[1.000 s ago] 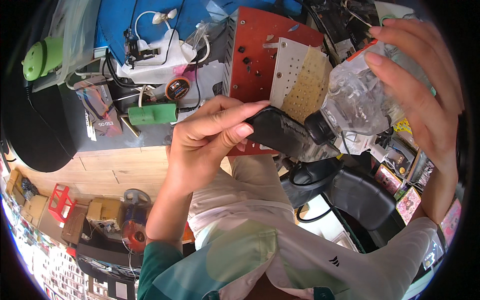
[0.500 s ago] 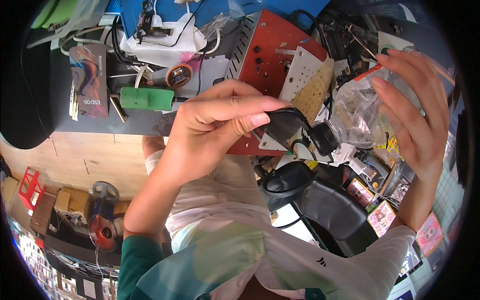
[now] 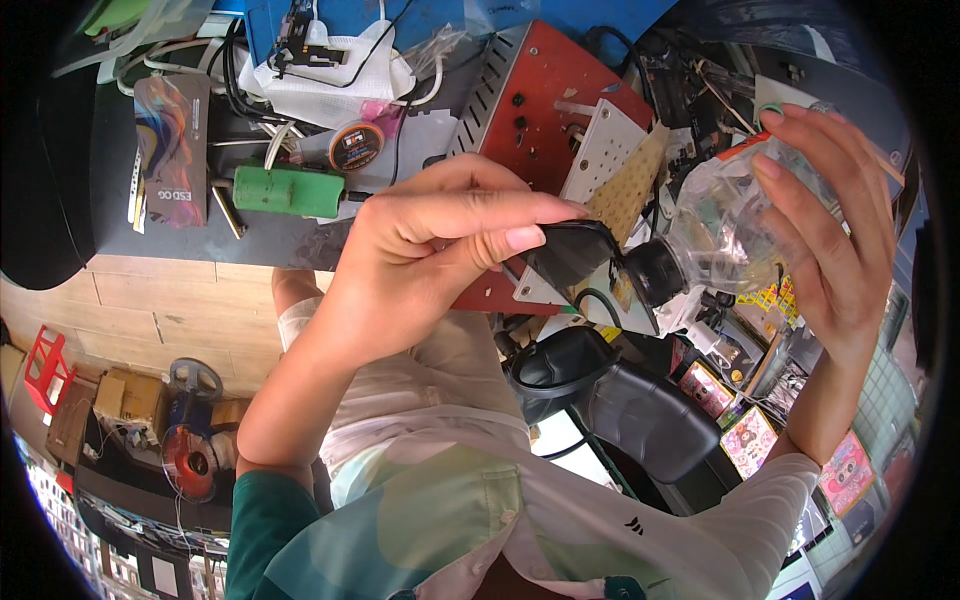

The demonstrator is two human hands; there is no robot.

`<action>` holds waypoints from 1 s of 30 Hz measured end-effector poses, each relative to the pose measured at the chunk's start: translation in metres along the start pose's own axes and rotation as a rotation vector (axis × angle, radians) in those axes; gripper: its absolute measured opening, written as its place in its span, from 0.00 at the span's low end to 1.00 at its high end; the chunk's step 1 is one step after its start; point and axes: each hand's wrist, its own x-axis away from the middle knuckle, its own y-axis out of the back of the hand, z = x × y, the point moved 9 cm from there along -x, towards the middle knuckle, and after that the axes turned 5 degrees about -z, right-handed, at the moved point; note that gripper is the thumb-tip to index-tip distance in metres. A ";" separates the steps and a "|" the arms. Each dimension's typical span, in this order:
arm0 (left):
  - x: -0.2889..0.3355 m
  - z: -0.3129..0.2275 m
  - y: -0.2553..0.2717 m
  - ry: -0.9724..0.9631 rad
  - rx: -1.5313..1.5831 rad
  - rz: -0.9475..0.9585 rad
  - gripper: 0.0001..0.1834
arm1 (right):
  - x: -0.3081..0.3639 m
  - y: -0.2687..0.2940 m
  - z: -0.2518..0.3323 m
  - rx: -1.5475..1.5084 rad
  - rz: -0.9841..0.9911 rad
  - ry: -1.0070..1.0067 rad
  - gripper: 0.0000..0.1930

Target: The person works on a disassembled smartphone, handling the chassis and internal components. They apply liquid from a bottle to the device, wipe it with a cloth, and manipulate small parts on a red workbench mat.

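Note:
My left hand (image 3: 430, 250) pinches a thin, dark, glossy panel (image 3: 575, 252) by its upper left edge, thumb against the forefinger. It looks like a phone screen and is tilted, with its lower right part catching reflections. A short black strip curls at the lower edge. My right hand (image 3: 835, 220) wraps round a clear, crumpled plastic bottle (image 3: 725, 235) with a red-orange patch near the top. The bottle lies tipped sideways, its black cap (image 3: 655, 272) pointing left at the panel's right edge. Whether cap and panel touch, I cannot tell.
Behind my hands stands a red metal box (image 3: 530, 110) with a perforated white plate. On the grey bench lie a green-handled tool (image 3: 288, 191), a round tin (image 3: 356, 147), a patterned packet (image 3: 172, 150) and cables. A black chair seat (image 3: 650, 415) is below right.
The bottle has turned slightly and its cap sits a little lower and nearer the panel. Both hands keep their hold. The whole view has shifted slightly.

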 end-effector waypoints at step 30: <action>0.003 -0.012 -0.001 0.027 -0.050 0.022 0.13 | -0.004 -0.031 -0.046 -1.251 -0.654 -0.425 0.39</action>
